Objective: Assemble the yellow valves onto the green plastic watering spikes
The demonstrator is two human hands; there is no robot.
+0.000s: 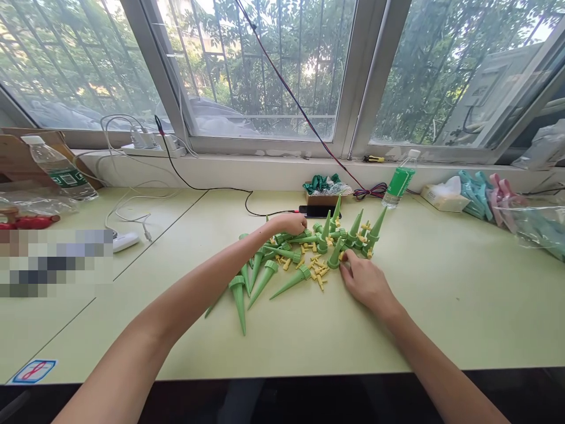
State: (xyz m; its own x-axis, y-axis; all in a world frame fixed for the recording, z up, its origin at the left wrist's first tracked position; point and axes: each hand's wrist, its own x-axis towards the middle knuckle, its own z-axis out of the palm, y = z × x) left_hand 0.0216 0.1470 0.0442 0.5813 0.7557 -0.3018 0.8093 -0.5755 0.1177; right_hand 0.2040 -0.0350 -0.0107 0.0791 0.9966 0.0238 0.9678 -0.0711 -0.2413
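A heap of green plastic cone spikes (265, 277) lies on the pale green table (441, 306), mixed with several small yellow valve pieces (318, 274). More green spikes stand upright (357, 232) at the back of the heap. My left hand (289, 224) reaches over the far side of the pile, fingers curled round something I cannot make out among the spikes. My right hand (364, 280) rests on the table at the pile's right edge, fingertips pinched on a small yellow piece next to an upright spike (335, 256).
A black phone (315, 211) on a cable lies behind the pile, with a small box of green material (324, 189). A green bottle (398, 185), tissues (444, 197) and bagged items stand at the right. A water bottle (59, 168) and white cables lie left.
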